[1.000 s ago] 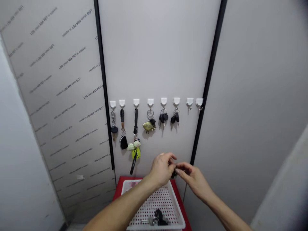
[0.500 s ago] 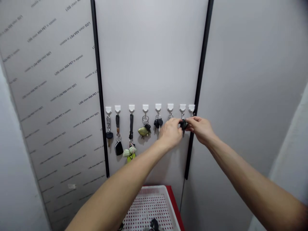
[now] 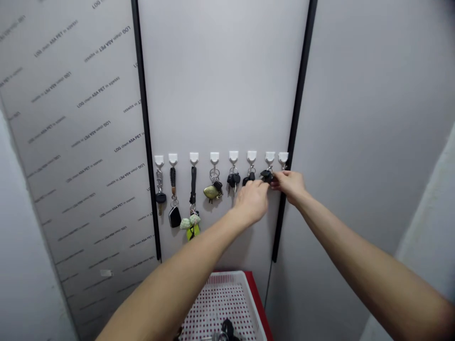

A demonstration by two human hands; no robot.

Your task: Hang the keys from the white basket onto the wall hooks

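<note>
Your two hands meet at a dark key bunch [image 3: 266, 176] just beneath the second hook from the right [image 3: 270, 157], your right hand [image 3: 290, 185] pinching its edge, your left hand [image 3: 251, 201] masking its own fingertips, their grip impossible to tell; an unseated ring could drop if released early, and your left knuckles, crowding the neighbouring keys [image 3: 249, 177], might jostle those loose

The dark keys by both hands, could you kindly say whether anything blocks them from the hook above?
Nothing visible stands between the dark keys and the white hook above; the left hand is below the keys, the right hand beside them. Whether they hang is unclear.
</note>
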